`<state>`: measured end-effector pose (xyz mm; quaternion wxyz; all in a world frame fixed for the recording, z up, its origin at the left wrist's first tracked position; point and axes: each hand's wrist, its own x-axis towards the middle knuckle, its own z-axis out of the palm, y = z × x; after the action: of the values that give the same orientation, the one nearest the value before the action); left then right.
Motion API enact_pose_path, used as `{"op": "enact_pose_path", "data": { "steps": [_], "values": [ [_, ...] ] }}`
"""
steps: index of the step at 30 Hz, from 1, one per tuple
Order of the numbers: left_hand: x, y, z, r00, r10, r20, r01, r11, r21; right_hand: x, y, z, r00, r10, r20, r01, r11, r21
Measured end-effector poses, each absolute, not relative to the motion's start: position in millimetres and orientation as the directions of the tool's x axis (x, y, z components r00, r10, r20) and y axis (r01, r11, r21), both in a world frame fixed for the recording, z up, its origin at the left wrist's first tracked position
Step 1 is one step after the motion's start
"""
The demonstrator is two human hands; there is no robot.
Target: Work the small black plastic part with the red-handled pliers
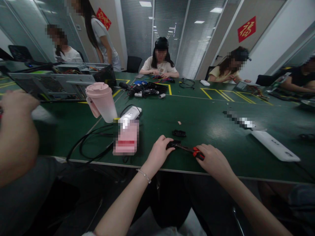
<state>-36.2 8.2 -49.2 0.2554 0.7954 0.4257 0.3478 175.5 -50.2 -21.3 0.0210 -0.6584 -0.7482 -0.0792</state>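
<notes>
My left hand is closed on a small black plastic part just above the green table's near edge. My right hand grips pliers with red and black handles. The jaws of the pliers point left and meet the black part; whether they clamp it I cannot tell. Just beyond my hands lies a second small black piece on the table. Farther off is a small pale scrap.
Left of my hands are a pink phone, a white power bank, black cables and a pink cup. A white power strip lies right. An open computer case stands far left. A neighbour's arm reaches in.
</notes>
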Motion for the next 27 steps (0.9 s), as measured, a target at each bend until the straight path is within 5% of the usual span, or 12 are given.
{"op": "enact_pose_path", "data": {
  "steps": [27],
  "values": [
    [-35.3, 8.7, -51.5, 0.388, 0.857, 0.341, 0.489, -0.504, 0.712, 176.1, -49.9, -22.1, -0.134, 0.981, 0.139, 0.99, 0.127, 0.056]
  ]
}}
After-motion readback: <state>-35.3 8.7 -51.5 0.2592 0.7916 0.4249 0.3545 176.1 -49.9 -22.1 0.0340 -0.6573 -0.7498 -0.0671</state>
